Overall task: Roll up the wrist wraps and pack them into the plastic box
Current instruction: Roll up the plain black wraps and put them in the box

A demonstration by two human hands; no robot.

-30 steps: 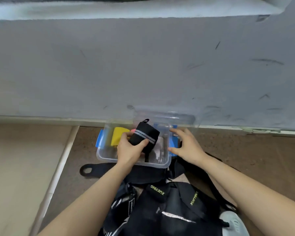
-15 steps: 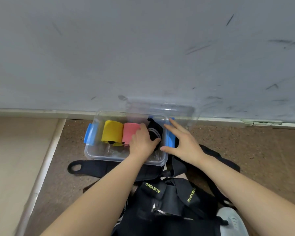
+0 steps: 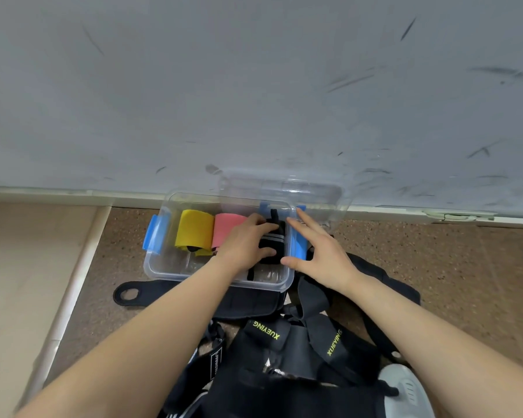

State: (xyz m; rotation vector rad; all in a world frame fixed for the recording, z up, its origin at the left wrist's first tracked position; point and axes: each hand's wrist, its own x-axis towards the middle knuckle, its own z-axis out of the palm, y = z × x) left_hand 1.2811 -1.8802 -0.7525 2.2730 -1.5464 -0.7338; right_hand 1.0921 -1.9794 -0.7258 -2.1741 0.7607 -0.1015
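Clear plastic box (image 3: pixel 160 268) with blue side latches, standing on the speckled brown floor (image 3: pixel 435 267) against the base of a scuffed grey wall (image 3: pixel 254 86); its transparent lid (image 3: pixel 284 188) leans open behind it at the far right. Contents, left to right: one yellow rolled wrap (image 3: pixel 194 229), one pink rolled wrap (image 3: pixel 227 227) touching it, and one black rolled wrist wrap (image 3: pixel 272 244) with grey stripes, seated at the right end of the box with a thin black loop standing up at its far side. Left hand (image 3: pixel 245 241): inside the box, fingers curled over the black roll, thumb on its near face, gripping it. Right hand (image 3: pixel 320 251): fingers spread and extended, index reaching along the box's right rim, thumb resting at the near right wall beside the blue latch; it grips nothing. Near the box, toward the viewer: a flat unrolled black wrap (image 3: pixel 169 292) with a thumb loop at its left end, lying just beside the box's near wall; a heap of black straps (image 3: pixel 299 342) printed with yellow-green "XUEYING" lettering; a pale grey shoe (image 3: pixel 405 387) at the lower right. Far left: a beige tiled strip (image 3: pixel 18 282) bordering the brown floor.
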